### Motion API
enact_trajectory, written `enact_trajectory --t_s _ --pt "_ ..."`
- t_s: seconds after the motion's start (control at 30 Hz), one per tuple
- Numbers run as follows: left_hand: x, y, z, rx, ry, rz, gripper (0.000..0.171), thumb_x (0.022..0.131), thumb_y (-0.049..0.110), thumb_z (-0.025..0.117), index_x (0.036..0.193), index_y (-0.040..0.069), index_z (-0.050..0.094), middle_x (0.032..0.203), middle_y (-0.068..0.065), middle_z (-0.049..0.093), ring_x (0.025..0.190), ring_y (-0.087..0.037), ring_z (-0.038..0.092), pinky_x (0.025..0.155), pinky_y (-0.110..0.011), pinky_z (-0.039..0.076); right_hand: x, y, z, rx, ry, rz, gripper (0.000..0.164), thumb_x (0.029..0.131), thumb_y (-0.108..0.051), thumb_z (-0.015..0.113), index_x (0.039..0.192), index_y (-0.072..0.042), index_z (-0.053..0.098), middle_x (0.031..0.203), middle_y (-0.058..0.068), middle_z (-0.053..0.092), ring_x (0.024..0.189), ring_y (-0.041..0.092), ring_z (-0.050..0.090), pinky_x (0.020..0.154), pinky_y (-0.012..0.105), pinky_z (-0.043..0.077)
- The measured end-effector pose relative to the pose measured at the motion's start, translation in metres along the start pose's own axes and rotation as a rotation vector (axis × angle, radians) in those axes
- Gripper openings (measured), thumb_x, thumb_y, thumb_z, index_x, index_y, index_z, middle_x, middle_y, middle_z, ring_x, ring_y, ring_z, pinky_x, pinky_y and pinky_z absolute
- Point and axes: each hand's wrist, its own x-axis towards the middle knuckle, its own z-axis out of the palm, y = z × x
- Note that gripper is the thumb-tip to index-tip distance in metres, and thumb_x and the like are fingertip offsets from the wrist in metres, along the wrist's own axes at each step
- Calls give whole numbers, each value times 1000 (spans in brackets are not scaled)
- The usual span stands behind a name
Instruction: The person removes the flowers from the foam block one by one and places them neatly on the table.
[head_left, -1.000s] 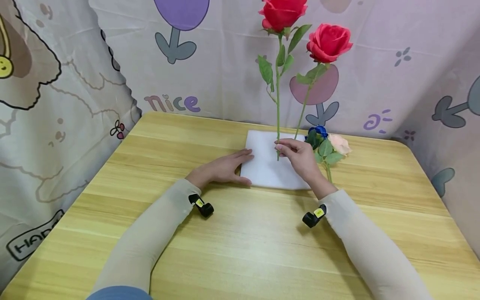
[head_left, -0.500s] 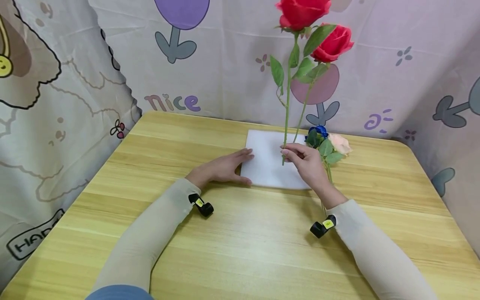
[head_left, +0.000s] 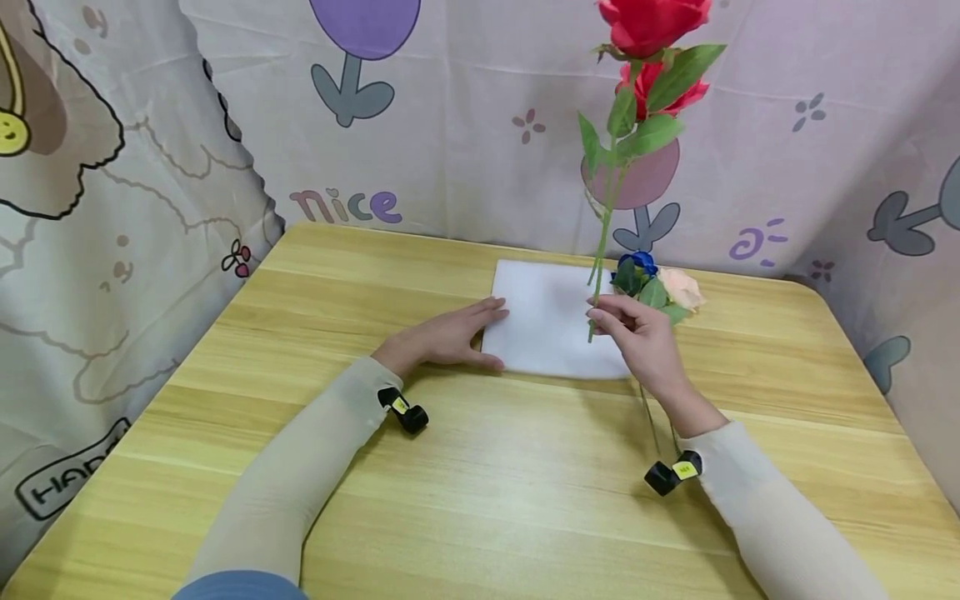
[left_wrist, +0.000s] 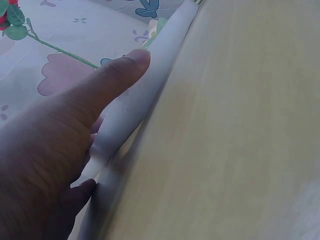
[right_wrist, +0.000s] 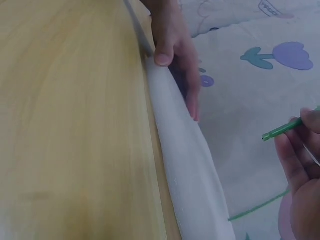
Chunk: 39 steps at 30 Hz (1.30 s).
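My right hand [head_left: 645,342] pinches the lower stem of a red rose [head_left: 652,27] between thumb and fingers, holding it upright and slightly tilted over a white foam slab [head_left: 543,325]. The cut stem end [right_wrist: 270,136] shows apart from the slab in the right wrist view. Behind the held flower, a second red rose [head_left: 688,97] is partly covered; its stem [right_wrist: 257,206] meets the slab. With fingers extended, my left hand [head_left: 448,335] rests against the slab's left edge. Its thumb [left_wrist: 120,70] lies along the near edge.
A blue rose [head_left: 639,264] and a pale pink rose [head_left: 681,288] lie on the wooden table [head_left: 480,483] right of the slab, their stems partly behind my right arm. A printed curtain [head_left: 450,125] hangs at the table's back edge.
My right hand has carried the red rose rightward and a little nearer, so its bloom now overlaps the second rose. My left hand has stayed put.
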Motion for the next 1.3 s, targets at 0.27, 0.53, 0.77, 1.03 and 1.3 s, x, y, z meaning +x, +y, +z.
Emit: enact_trajectory --t_s 0.27,0.53,0.77,1.03,1.3 --pt "0 1 0 -15 16 -3 109 77 80 55 158 16 19 164 2 4 148 -16 6 119 -37 14 -14 -1 -22 -35 79 6 22 92 1 65 111 13 66 92 -3 71 76 8 68 70 21 56" --pt "-2 2 0 -21 20 -7 108 78 79 56 158 15 20 164 2 6 148 -16 7 118 -36 15 -28 0 -36 -84 115 11 21 92 2 65 109 14 65 91 -3 70 77 10 68 70 20 56" --pt "-3 3 2 -25 18 3 107 79 78 56 158 16 19 164 2 5 148 -16 6 118 -37 16 -44 -2 -49 -121 122 16 20 92 3 65 109 14 65 91 -8 70 77 6 68 70 19 56" --pt "-2 2 2 -21 25 -8 109 76 81 55 158 17 19 164 3 5 148 -15 7 118 -37 16 -58 -2 -60 -166 161 30 20 92 5 64 109 15 65 90 -8 70 75 7 67 69 19 56" --pt "-1 1 3 -15 24 -9 110 76 82 54 158 18 19 164 4 5 148 -15 7 118 -37 16 -70 0 -69 -103 186 18 16 91 9 62 106 15 65 90 -2 72 74 10 68 68 19 55"
